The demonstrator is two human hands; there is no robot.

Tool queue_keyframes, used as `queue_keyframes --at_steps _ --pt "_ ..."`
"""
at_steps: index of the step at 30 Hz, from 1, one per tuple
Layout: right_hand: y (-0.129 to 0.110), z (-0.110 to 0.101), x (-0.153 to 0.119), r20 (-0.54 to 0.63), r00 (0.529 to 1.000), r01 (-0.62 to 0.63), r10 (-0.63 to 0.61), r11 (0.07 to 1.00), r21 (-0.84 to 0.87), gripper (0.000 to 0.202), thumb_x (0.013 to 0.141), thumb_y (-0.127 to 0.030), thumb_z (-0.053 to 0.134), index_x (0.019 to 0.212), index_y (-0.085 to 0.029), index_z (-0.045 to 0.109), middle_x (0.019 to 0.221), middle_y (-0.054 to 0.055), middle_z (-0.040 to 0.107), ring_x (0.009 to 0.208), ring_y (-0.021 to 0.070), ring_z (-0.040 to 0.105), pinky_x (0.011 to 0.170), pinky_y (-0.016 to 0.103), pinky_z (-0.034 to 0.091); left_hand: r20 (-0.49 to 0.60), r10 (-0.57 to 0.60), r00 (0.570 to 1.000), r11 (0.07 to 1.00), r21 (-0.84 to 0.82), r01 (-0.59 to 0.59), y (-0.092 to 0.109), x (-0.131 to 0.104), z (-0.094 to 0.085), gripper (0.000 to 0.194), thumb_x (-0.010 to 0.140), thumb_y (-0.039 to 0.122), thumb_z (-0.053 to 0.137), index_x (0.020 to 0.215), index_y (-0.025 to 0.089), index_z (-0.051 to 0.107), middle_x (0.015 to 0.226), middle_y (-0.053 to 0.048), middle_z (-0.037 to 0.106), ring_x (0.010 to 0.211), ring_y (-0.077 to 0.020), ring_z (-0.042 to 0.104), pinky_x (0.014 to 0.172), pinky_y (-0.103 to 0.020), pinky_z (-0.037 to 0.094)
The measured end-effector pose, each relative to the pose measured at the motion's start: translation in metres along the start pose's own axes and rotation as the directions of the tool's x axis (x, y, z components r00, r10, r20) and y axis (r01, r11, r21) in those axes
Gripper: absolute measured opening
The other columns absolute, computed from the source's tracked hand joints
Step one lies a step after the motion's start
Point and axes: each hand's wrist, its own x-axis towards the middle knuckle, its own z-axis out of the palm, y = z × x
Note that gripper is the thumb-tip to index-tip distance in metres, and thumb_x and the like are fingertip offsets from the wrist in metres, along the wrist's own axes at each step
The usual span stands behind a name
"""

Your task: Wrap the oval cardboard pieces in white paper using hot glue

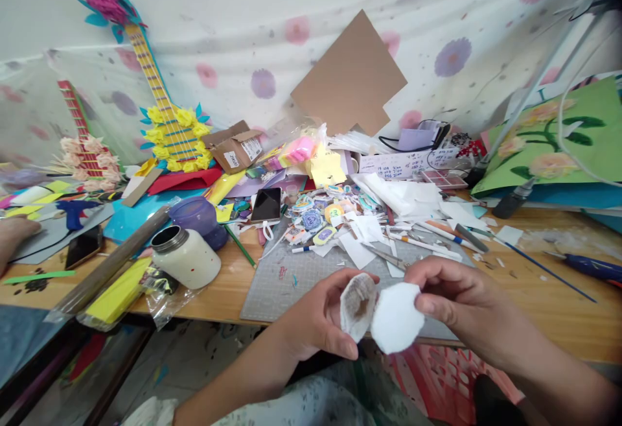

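Note:
My left hand (324, 319) is closed around a small whitish cup-shaped piece (358, 306), its hollow brownish-grey inside facing me. In my right hand (449, 293) I pinch a flat white disc (397, 319) with a roughly cut, many-sided edge, thumb on its right rim. The two pieces are side by side, their edges close or touching; I cannot tell which. Both hands are over the front edge of the grey cutting mat (272, 286). A pair of scissors (389, 257) lies on the mat just beyond them.
Paper cutouts (311, 218) and scraps are heaped behind the mat. A white jar (187, 257), a purple tub (201, 218) and a phone (266, 205) stand or lie to the left. A blue glue gun (590, 267) lies right. Another person's hand (17, 235) rests far left.

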Motion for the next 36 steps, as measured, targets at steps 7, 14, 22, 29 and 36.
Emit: queue_keyframes --at_steps 7,14,22,29,36 --pt "-0.002 0.003 0.008 0.067 0.998 -0.005 0.010 0.997 -0.076 0.007 0.078 -0.027 0.069 0.082 -0.022 0.069 0.071 -0.001 0.066 0.064 0.0109 0.059 0.058 0.020 0.048 0.044 -0.015 0.999 0.998 0.069 0.012 -0.003 0.005 -0.002 0.078 0.041 0.038 0.089 0.112 0.019 0.062 0.101 -0.006 0.062 0.092 -0.0221 0.054 0.082 -0.029 0.037" --pt "-0.003 0.006 0.005 0.026 1.000 0.001 0.006 0.965 -0.264 0.007 0.079 -0.029 0.068 0.081 -0.023 0.068 0.072 -0.002 0.067 0.065 0.0116 0.059 0.059 0.020 0.047 0.084 -0.020 0.996 0.996 0.084 0.013 -0.008 0.010 -0.006 0.080 0.039 0.035 0.090 0.112 0.021 0.062 0.100 -0.006 0.064 0.094 -0.0218 0.054 0.086 -0.031 0.037" --pt "-0.007 0.007 0.005 0.065 0.994 0.107 -0.086 0.859 -0.501 0.003 0.081 -0.027 0.065 0.081 -0.024 0.067 0.071 -0.003 0.067 0.064 0.0111 0.059 0.058 0.019 0.045 0.042 -0.078 0.996 0.987 0.144 0.071 -0.007 0.009 -0.002 0.079 0.038 0.040 0.088 0.111 0.017 0.067 0.085 -0.003 0.066 0.079 -0.0176 0.054 0.082 -0.028 0.038" --pt "-0.008 0.004 0.003 0.084 0.981 0.187 -0.173 0.748 -0.637 0.004 0.084 -0.022 0.061 0.087 -0.024 0.063 0.075 -0.003 0.067 0.066 0.0101 0.060 0.060 0.019 0.044 0.037 -0.080 0.996 0.984 0.165 0.073 0.000 0.004 0.003 0.055 0.052 0.041 0.083 0.099 0.015 0.071 0.079 -0.001 0.066 0.078 -0.0153 0.054 0.077 -0.024 0.039" --pt "0.001 0.003 0.000 0.138 0.939 0.286 -0.316 0.489 -0.824 0.013 0.088 -0.024 0.057 0.101 -0.026 0.054 0.079 -0.001 0.062 0.070 0.0129 0.058 0.062 0.023 0.043 -0.158 -0.010 0.987 0.874 0.478 0.085 0.000 -0.003 0.006 0.034 0.077 0.044 0.064 0.084 0.011 0.065 0.070 -0.003 0.063 0.065 -0.0132 0.057 0.062 -0.022 0.042"
